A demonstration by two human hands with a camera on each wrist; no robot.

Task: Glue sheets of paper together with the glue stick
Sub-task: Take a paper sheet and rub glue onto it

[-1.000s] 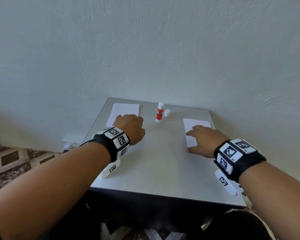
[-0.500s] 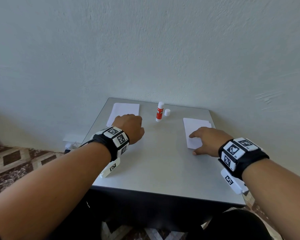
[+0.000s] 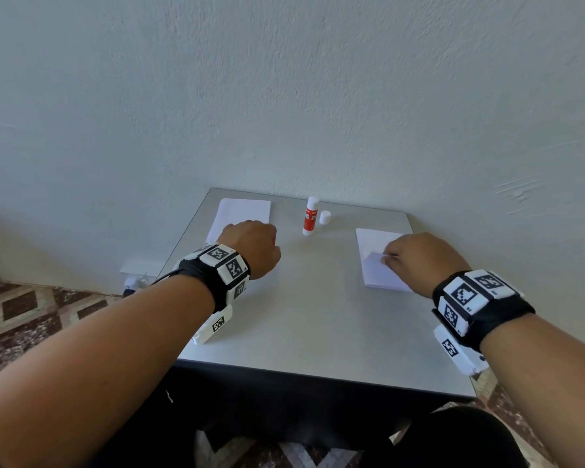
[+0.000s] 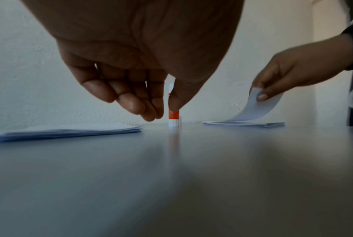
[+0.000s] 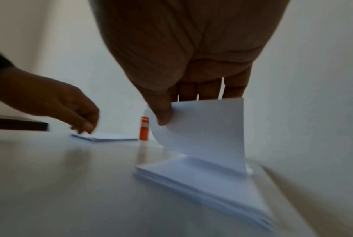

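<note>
The right hand (image 5: 171,67) is pinching the near edge of the top sheet (image 5: 203,128) between thumb and fingers and peeling it up off the right stack (image 5: 202,181), so the sheet is curling while its far edge is lying on the pile. The left hand (image 4: 134,64) is hovering empty near the left stack (image 4: 69,130), fingers loosely curled and pointing down, holding nothing. The glue stick (image 3: 310,216) is standing upright at the back of the surface (image 3: 311,315), between the two stacks, with its cap (image 3: 325,217) just beside it.

The paper is looking thin and floppy; it is bending under its own weight, so a corner or edge pinch seems the place to take it, gently, or it is likely to crease. The glue stick appears light and rigid, best gripped round its barrel, and easy to topple.

Motion blur is smearing the right wrist view. Whether one sheet or two are being lifted, I cannot tell. The glue tip itself is too small to make out.
</note>
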